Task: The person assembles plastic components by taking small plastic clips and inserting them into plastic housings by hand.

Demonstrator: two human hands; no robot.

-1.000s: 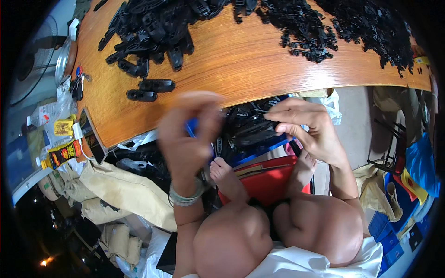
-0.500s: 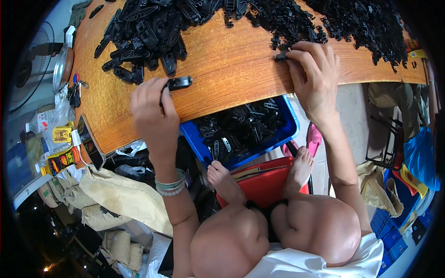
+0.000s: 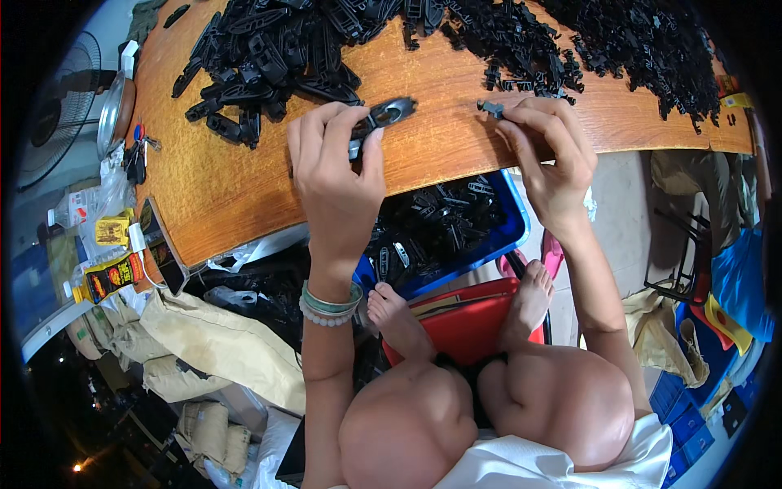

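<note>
Wooden and orange-brown, the bench [image 3: 244,179] carries most of the work along its far edge: a broad heap of small black clips [image 3: 619,41] toward the far right corner and a looser pile of long black plastic bodies [image 3: 277,41] toward the far left. Both heaps look large, so much seems left to do. Below the near edge a blue bin [image 3: 497,236] holds a fair layer of black pieces, which I judge to be the finished ones; it is far from full.

Bare wood runs between the piles and the near edge, widest at the near left, giving open room to slide parts. The near edge itself is close under both wrists, and the bin sits directly beneath it.

Left hand [image 3: 334,171] is closed around one long black body [image 3: 383,114], its eyelet end sticking out past the fingertips over the middle of the bench. Right hand [image 3: 550,151] pinches a small black clip [image 3: 491,107] between fingertips, just beside the clip heap and apart from the body.
</note>
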